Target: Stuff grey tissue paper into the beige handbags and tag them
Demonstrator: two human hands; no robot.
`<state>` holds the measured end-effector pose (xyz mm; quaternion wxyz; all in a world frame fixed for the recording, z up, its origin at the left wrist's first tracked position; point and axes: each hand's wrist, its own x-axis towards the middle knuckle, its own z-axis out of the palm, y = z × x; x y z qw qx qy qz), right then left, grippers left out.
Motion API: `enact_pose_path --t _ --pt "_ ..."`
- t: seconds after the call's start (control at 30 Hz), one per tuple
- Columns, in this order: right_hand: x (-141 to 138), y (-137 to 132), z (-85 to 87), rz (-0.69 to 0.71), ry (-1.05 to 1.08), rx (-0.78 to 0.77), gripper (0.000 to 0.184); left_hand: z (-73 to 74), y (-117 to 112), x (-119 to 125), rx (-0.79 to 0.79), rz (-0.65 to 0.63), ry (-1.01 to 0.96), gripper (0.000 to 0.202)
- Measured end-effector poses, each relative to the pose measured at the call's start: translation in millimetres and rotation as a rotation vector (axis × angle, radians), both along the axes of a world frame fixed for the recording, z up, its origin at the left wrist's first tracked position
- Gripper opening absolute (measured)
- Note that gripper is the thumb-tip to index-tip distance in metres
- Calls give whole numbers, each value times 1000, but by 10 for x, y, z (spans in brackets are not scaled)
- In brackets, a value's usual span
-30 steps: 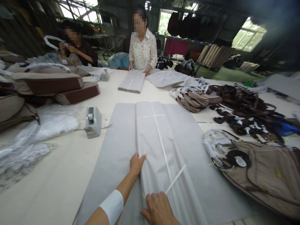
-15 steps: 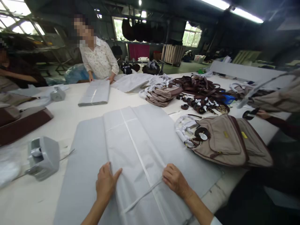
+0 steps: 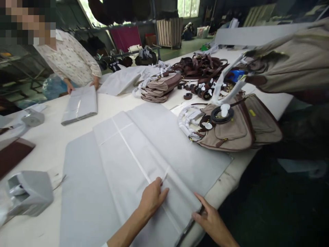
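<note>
This looks like taping: left hand (image 3: 152,198) loosely curled on folded grey sheeting (image 3: 118,161), right hand (image 3: 212,220) spread around its corner. The white tape (image 3: 134,154) probably needs pressing flat.

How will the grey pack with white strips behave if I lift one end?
The pack probably sags, since its surface shows soft creases. It may slide on the smooth-looking sheet beneath. Its crossing strips may hold it together.

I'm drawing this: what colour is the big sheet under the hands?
The big sheet is light grey, seen best in the head view.
</note>
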<state>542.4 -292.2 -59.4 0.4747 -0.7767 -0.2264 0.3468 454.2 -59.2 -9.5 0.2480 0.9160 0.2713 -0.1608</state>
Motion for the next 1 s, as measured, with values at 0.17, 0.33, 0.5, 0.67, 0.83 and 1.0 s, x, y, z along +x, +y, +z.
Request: enact_pose_path --t 0.17,0.33,0.5,0.67,0.83,1.0 --pt "-21 173 16 -141 -26 25 45 30 -119 -424 85 -160 -172 65" --pt "-67 248 134 -185 62 26 46 -85 -523 -844 84 -553 -254 77" --pt "-135 259 176 -248 102 7 49 -32 -622 -731 47 -582 -157 44" --pt "-133 241 96 -216 83 -17 52 66 -499 -318 135 -873 -100 21" --pt "-196 208 71 -285 -11 -39 50 43 -493 -102 206 -1112 -194 12" --pt "-327 282 124 -449 -66 6 45 100 -430 -76 193 -1218 -570 14"
